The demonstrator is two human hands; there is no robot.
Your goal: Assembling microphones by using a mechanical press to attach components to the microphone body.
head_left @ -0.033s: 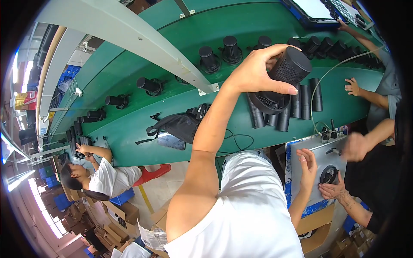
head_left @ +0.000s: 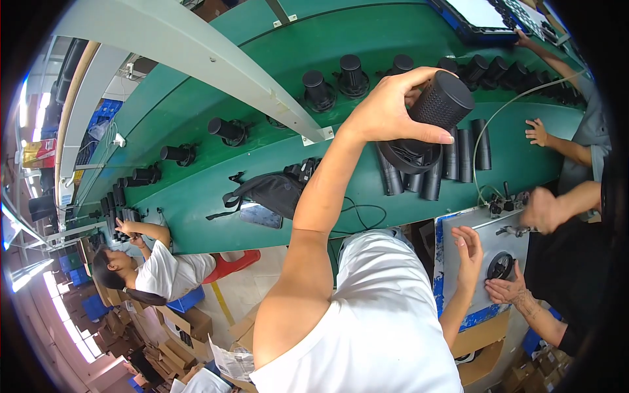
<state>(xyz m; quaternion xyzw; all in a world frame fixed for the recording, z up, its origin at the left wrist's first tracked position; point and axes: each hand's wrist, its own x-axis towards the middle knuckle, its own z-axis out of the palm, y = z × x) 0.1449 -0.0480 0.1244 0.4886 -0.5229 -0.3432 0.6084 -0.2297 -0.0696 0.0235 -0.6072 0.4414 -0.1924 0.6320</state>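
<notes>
My left hand (head_left: 393,111) is closed round a black textured cylinder with a wide ring-shaped base (head_left: 448,105). It is held tilted above the green tabletop, its base toward me and its capped end up. Just behind and below the base, several smooth black tubes (head_left: 465,154) lie side by side. My right hand (head_left: 468,252) is raised near the left edge of a metal machine (head_left: 452,226), fingers stretched out and nothing in them. A co-worker's hand (head_left: 508,289) touches a black round part (head_left: 500,264) on that machine.
Similar black units (head_left: 319,90) stand in a row along the green belt (head_left: 262,147). A grey post (head_left: 216,62) crosses the left side. A black bag (head_left: 275,193) and a phone (head_left: 261,214) lie left of my arm. A thin hose (head_left: 488,131) curves over the bench.
The co-worker's blurred upper hand has shifted a little up and to the right, showing more of the machine's lever fittings. My own hands and the cylinder keep their places.
</notes>
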